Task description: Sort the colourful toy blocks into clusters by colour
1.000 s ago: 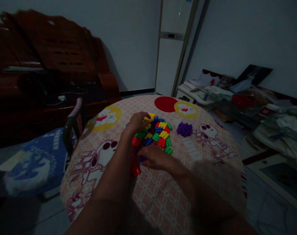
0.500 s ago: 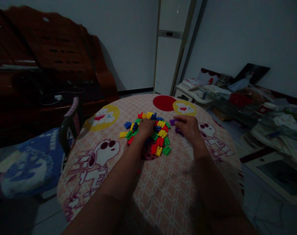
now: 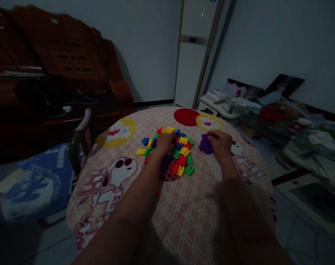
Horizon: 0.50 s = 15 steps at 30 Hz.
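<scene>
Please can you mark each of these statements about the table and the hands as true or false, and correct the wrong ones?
1. The right hand is at the purple pieces. True.
2. The left hand is at the mixed-colour pieces. True.
3. The purple pieces are left of the mixed-colour pieces. False: they are to the right.
4. The tablecloth has a red circle. True.
5. The tablecloth is without figures. False: cartoon figures show.

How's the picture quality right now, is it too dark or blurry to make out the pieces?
Head view: dim overall, darkest around the wooden bench; colours of the pieces still read, edges slightly soft; shadow on the near tablecloth; faint glare on the white cabinet.
</scene>
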Motion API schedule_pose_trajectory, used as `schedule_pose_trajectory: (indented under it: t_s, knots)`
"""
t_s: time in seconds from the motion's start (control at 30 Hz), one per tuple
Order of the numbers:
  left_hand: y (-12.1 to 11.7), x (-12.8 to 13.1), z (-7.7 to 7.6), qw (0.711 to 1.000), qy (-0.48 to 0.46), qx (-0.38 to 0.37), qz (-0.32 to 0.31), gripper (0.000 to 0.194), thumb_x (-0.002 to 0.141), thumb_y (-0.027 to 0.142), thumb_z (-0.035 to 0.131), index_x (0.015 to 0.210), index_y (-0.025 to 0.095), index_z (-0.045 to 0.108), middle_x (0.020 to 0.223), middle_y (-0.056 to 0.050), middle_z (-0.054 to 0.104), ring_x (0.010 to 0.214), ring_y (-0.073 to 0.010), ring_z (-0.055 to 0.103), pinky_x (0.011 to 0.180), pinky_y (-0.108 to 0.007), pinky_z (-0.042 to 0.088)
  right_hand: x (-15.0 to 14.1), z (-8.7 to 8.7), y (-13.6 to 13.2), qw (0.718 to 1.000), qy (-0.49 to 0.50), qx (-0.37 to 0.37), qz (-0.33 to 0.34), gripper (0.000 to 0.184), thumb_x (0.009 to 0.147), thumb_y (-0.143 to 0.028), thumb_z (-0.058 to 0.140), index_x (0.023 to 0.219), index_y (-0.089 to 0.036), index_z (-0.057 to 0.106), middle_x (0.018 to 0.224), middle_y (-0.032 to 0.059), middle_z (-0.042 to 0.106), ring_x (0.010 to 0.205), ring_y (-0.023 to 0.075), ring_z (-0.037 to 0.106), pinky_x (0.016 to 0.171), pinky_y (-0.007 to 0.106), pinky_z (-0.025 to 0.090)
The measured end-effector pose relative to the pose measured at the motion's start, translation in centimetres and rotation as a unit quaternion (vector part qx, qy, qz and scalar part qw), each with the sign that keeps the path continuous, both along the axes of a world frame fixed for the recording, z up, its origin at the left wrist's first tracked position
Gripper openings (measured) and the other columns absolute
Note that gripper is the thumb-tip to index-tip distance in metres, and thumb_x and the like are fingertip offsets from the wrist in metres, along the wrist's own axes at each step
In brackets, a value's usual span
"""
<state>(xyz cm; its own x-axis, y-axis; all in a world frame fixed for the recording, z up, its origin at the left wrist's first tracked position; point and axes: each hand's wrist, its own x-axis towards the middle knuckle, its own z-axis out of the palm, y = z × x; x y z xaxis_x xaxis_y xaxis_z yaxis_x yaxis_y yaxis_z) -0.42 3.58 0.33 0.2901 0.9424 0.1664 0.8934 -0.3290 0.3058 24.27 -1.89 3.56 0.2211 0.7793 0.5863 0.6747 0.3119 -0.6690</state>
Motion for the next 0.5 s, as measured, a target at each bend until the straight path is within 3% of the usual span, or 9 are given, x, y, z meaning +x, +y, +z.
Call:
schedule_pose_trajectory:
  t_s: [0.2, 0.37, 0.5]
  knots:
    - [0.5, -1.2, 0.3, 0.991, -0.132, -0.002, 0.02, 0.028, 0.076, 0.018, 0.066, 0.104, 0.017, 0.07, 0.1, -0.007, 0.074, 0.092, -0.0223, 0.067, 0.082, -0.03, 0.05, -0.6, 0.2, 2.0, 0.983, -0.178, -0.029, 0.041, 0.021, 0.075, -0.014, 0.059, 0.083, -0.021, 0.077, 0.094, 0.0099, 0.076, 0.093, 0.027, 0.072, 0.091, 0.043, 0.055]
    - [0.5, -1.3, 0.3, 0.986, -0.162, 0.005, 0.03, 0.027, 0.075, 0.018, 0.068, 0.102, 0.018, 0.069, 0.099, -0.006, 0.075, 0.091, -0.0222, 0.068, 0.081, -0.031, 0.05, -0.3, -0.3, 3.8, 0.948, -0.302, -0.079, 0.059, 0.022, 0.072, -0.008, 0.057, 0.074, -0.021, 0.075, 0.088, 0.01, 0.076, 0.093, 0.029, 0.072, 0.089, 0.045, 0.054]
    - [0.4, -1.2, 0.4, 0.983, -0.184, 0.005, 0.026, 0.026, 0.074, 0.016, 0.068, 0.1, 0.018, 0.068, 0.097, -0.006, 0.075, 0.089, -0.0216, 0.068, 0.079, -0.03, 0.051, -0.4, -1.0, 4.3, 0.935, -0.335, -0.099, 0.067, 0.023, 0.071, -0.006, 0.056, 0.072, -0.019, 0.074, 0.086, 0.0101, 0.077, 0.091, 0.0289, 0.072, 0.088, 0.043, 0.054]
